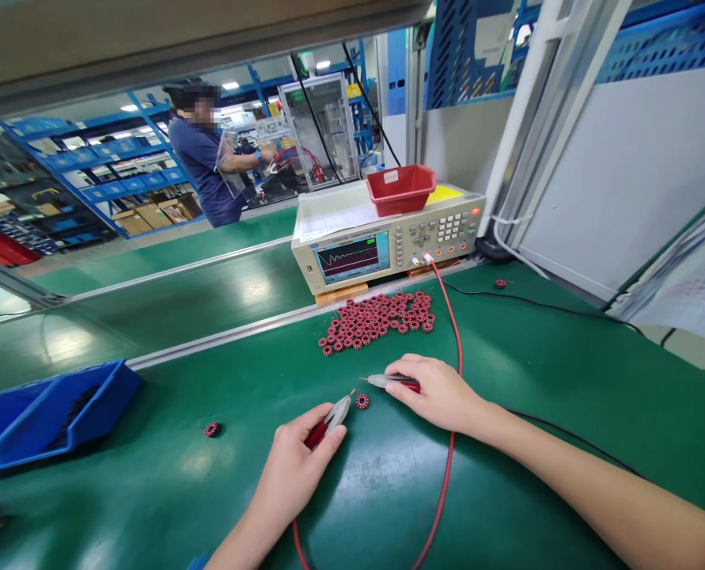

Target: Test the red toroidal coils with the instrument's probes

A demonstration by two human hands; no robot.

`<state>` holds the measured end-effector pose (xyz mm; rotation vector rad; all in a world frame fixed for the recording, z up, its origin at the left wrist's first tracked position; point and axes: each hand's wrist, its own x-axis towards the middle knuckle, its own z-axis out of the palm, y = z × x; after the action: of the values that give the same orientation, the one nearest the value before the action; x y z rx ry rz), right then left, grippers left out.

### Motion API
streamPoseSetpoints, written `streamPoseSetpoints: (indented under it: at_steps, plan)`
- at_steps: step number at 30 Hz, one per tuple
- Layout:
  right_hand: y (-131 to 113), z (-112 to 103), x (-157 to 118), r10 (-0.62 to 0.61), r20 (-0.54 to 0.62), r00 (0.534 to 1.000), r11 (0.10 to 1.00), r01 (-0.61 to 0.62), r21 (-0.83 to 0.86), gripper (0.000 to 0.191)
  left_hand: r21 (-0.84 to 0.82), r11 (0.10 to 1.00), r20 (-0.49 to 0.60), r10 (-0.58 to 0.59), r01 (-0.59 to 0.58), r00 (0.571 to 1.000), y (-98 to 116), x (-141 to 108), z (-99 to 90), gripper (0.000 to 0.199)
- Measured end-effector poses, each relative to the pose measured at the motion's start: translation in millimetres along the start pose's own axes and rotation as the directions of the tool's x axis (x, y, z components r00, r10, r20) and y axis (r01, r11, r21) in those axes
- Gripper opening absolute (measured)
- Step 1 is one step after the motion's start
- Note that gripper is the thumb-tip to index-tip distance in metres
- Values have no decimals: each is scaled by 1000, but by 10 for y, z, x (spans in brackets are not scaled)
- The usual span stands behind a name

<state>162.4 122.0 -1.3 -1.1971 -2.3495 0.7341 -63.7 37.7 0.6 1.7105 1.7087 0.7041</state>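
Note:
My left hand (pixel 297 451) is closed around a red-and-grey test probe (pixel 327 423) whose thin tip points up and to the right. In my right hand (pixel 432 388) is a second test probe (pixel 384 381), its tip pointing left. Between the two tips a small red-and-black wound ring core (pixel 362 401) lies on the green mat. Both tips are close to the core; whether they touch its wire ends I cannot tell. A red cable (pixel 452 348) runs from the bench tester (pixel 388 229), whose screen (pixel 355 257) shows a curve and a green OK.
Behind my hands many similar cores (pixel 381 321) form a pile. Single cores lie at left (pixel 212 429) and back right (pixel 500 283). A blue bin (pixel 91 427) stands left, and a red tray (pixel 400 190) sits on the tester. Beyond the bench a person (pixel 206 154) works.

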Motion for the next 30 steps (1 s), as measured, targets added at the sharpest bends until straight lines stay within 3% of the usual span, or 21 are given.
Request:
streamPoseSetpoints:
  at_steps: [30]
  plan:
    - [-70,-71,-42,-52,14,999,999,52,1,20,48,999,4,14,-14,1000,-53,19,2,34]
